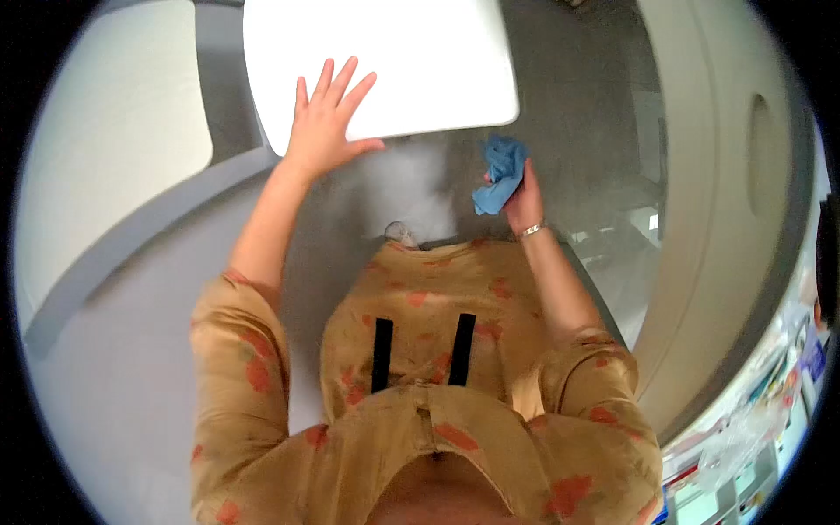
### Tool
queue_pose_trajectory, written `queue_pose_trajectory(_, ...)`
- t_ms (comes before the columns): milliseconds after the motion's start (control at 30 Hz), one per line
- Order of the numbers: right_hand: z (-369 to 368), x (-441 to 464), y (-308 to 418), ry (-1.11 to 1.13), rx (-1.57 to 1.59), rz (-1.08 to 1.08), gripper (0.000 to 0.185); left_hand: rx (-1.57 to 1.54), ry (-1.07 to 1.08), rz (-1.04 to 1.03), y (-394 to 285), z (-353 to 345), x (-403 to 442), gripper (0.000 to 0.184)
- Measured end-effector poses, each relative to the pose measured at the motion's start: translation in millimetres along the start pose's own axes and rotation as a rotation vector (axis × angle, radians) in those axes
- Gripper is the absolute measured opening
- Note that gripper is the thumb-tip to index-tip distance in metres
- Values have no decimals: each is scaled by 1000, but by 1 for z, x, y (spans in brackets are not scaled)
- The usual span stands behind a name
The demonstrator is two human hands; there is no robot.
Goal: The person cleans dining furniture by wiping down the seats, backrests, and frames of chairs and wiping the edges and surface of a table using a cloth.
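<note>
My left hand (324, 131) is spread wide over the near left part of a white panel (420, 70), fingers apart and holding nothing. To the right, past the panel's near corner, my right hand (523, 194) holds a crumpled blue cloth (502, 171). The cloth hangs on the inner side of that hand, over the grey floor, apart from the panel. Some fingers of my right hand are hidden behind the cloth.
A second pale panel (122, 114) lies at the left, with a grey curved edge (157, 201) below it. A long beige surface (700, 227) curves down the right side. Beyond it at the lower right are shelves with assorted items (744, 446).
</note>
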State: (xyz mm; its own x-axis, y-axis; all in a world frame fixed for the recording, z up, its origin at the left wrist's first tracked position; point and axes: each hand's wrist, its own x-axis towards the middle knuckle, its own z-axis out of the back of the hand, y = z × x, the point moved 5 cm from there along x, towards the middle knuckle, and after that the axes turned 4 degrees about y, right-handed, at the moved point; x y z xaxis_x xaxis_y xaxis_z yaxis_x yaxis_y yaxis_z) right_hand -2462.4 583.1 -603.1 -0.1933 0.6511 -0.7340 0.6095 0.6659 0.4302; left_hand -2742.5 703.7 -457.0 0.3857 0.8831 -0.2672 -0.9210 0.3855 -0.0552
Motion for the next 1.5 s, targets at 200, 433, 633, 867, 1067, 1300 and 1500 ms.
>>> queue_pose_trajectory(200, 43, 35, -6, 214, -236, -191, 50, -23, -73, -3, -30, 6, -6, 100)
queue_pose_trajectory(433, 69, 50, -25, 339, -297, -297, 45, -54, -40, -7, -61, 56, -6, 96)
queue_pose_trajectory(633, 48, 60, -9, 761, -362, -368, 44, -47, -167, -123, -85, 90, 21, 79)
queue_pose_trajectory(867, 3, 112, 40, 515, -714, 8, 42, -18, -14, 7, -155, 176, 96, 77)
queue_pose_trajectory(1067, -166, 53, 150, 835, -363, 532, 39, 37, -110, -71, -202, 232, 194, 77)
queue_pose_trajectory(1300, -199, 91, 235, 531, -563, 500, 41, -54, -108, -52, -247, 297, 280, 71)
queue_pose_trajectory(1500, -125, 180, 223, 244, -550, 394, 40, 26, -163, 9, -272, 318, 256, 69)
